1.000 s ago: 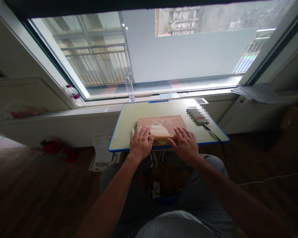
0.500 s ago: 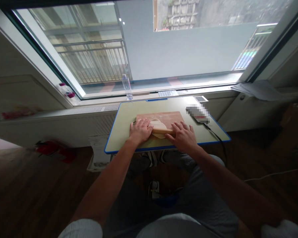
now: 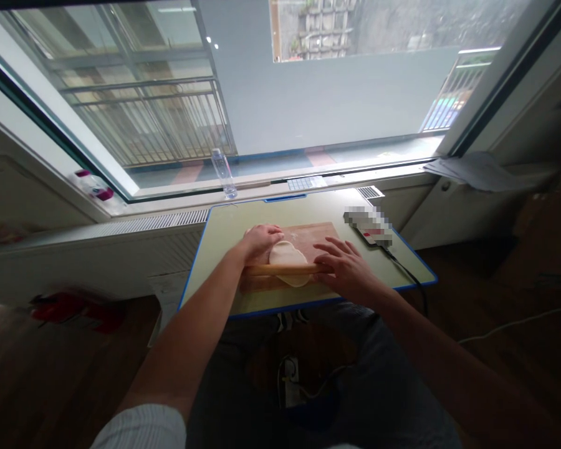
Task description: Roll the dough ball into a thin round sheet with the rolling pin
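A thin pale sheet of dough (image 3: 286,252) lies on a wooden board (image 3: 315,232) dusted with flour. Across the dough's near part runs a wooden rolling pin (image 3: 280,270). My left hand (image 3: 260,239) rests over the board's left side, fingers stretched out beside the dough's upper left edge; it is off the pin, and its thumb is hidden. At the pin's right end is my right hand (image 3: 345,265), with the end tucked under the palm and thumb while the upper fingers spread over the board.
The board sits on a small blue-edged table (image 3: 234,218). A blurred-out device with a black cable (image 3: 370,226) lies on its right side. On the windowsill stand a clear bottle (image 3: 223,174) and a keypad-like white item (image 3: 306,183). A power strip (image 3: 290,380) is on the floor below.
The pin has come back toward me, uncovering more dough. My left hand has left the pin for the dough's left edge. My right hand stays at the pin's right end. The view shifted slightly.
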A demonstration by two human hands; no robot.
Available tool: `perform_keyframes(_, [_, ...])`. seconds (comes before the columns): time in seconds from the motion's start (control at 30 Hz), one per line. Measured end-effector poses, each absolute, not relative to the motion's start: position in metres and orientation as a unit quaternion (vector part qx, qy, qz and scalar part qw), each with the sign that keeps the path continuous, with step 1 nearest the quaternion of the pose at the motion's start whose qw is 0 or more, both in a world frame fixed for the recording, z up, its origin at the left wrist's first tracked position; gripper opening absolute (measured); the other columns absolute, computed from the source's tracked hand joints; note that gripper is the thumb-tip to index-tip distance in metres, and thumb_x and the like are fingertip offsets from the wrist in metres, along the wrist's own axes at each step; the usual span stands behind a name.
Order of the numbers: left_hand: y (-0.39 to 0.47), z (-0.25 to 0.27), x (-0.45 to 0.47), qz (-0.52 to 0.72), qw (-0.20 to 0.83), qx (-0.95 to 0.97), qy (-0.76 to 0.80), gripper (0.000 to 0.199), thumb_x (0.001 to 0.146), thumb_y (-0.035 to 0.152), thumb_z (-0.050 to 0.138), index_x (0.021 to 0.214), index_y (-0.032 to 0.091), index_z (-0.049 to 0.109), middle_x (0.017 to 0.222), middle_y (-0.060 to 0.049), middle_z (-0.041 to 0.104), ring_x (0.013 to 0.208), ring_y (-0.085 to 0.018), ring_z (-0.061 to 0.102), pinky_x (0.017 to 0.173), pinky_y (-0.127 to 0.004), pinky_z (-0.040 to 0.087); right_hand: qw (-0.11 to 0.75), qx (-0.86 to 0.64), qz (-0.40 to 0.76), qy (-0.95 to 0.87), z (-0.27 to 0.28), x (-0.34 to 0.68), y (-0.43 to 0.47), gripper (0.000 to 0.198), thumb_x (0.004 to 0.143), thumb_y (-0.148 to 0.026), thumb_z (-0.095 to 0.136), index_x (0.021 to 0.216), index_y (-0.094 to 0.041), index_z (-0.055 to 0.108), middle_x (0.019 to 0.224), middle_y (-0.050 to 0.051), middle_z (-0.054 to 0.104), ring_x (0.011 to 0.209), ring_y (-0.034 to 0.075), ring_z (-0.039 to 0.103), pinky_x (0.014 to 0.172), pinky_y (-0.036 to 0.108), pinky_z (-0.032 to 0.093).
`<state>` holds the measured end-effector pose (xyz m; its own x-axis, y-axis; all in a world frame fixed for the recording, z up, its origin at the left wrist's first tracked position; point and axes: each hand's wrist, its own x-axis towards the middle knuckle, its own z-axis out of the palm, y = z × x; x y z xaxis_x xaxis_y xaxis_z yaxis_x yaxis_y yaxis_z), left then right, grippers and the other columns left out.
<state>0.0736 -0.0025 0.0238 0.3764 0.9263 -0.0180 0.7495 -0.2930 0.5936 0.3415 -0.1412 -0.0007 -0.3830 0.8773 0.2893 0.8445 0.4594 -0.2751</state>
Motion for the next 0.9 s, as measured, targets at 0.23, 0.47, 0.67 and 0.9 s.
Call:
perform_keyframes(0.23, [0.005,0.038,0.086,0.054,0.27,0.814,0.512,0.029,0.074,0.044,0.082,0.098,0.03,0.088,0.102,-0.004,0.086,0.097,-0.027,0.076,0.084,-0.033,0.058,0.244,-0.522,0.035,-0.817,-0.012,0.377,-0.151,0.019,0.099,-0.039,0.081,0.115,-0.03,0.08,0.161,0.006,0.067,0.159,0.042,0.049,0.126,0.07,0.045])
perform_keyframes(0.47, [0.01,0.05,0.08,-0.012,0.351,0.814,0.463,0.025,0.066,0.04,0.08,0.086,0.024,0.082,0.084,-0.002,0.081,0.079,-0.022,0.07,0.066,-0.03,0.048,0.271,-0.523,0.07,-0.805,-0.023,0.392,-0.15,0.022,0.102,-0.042,0.076,0.12,-0.03,0.079,0.159,0.007,0.069,0.158,0.041,0.051,0.123,0.067,0.051])
perform_keyframes(0.67, [0.016,0.036,0.054,0.12,0.338,0.769,0.53,0.029,0.072,0.046,0.073,0.086,0.021,0.08,0.087,-0.006,0.08,0.084,-0.025,0.071,0.076,-0.035,0.053,0.269,-0.513,0.069,-0.812,-0.022,0.391,-0.136,0.021,0.098,-0.041,0.08,0.117,-0.031,0.082,0.158,0.007,0.069,0.157,0.041,0.051,0.123,0.067,0.052])
perform_keyframes(0.9, [0.034,0.021,0.047,0.202,0.333,0.761,0.519,0.04,0.071,0.047,0.075,0.101,0.023,0.083,0.128,-0.008,0.082,0.126,-0.033,0.071,0.112,-0.042,0.054,0.253,-0.502,0.047,-0.826,-0.009,0.375,-0.095,0.016,0.098,-0.038,0.079,0.11,-0.029,0.083,0.156,0.007,0.071,0.157,0.04,0.052,0.127,0.066,0.047])
